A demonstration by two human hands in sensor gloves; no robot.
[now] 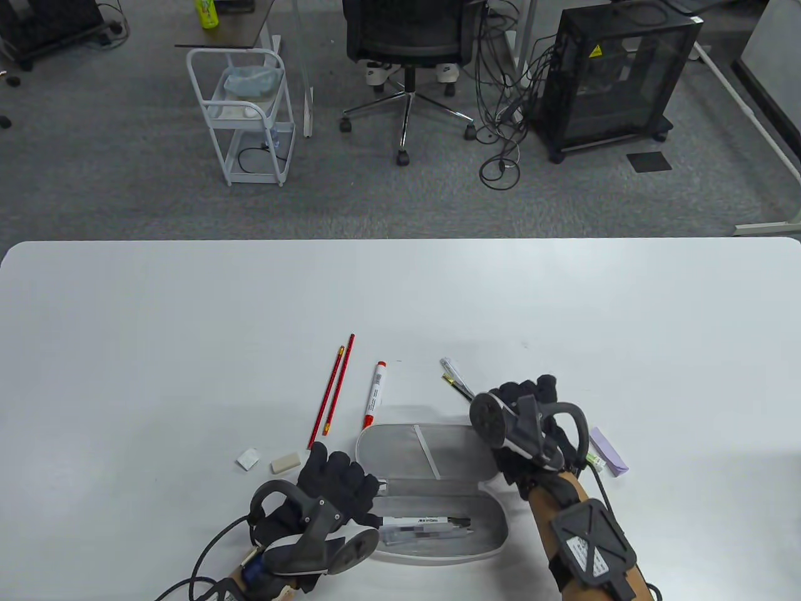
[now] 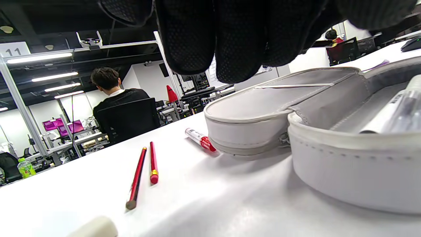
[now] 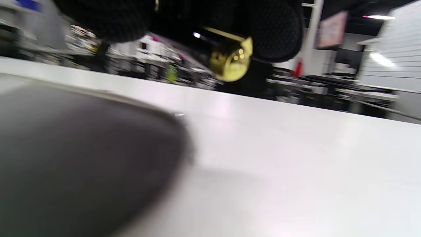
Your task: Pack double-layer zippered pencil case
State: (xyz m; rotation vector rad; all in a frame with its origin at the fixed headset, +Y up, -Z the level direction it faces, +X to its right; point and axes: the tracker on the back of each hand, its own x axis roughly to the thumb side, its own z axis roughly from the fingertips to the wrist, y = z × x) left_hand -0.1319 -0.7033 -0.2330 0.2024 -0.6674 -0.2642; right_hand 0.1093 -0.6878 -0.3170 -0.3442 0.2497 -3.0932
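Observation:
The white pencil case [image 1: 432, 460] lies unzipped with both halves flat near the table's front edge. Pens [image 1: 425, 527] lie in its near half [image 2: 345, 164]. My left hand [image 1: 350, 485] hovers at the case's left end with its fingers [image 2: 210, 39] loosely curled, and I see nothing held in them. My right hand [image 1: 529, 394] is past the case's far right corner, over a few loose pens [image 1: 454, 374]. In the right wrist view its fingers [image 3: 273, 29] grip a dark pen with a gold end [image 3: 230, 59], lifted off the table.
Two red pencils [image 1: 333, 393] and a red-and-white marker [image 1: 375, 394] lie left of the case's far half. Two erasers [image 1: 286, 462] sit left of my left hand. A purple box [image 1: 608, 452] lies right of my right wrist.

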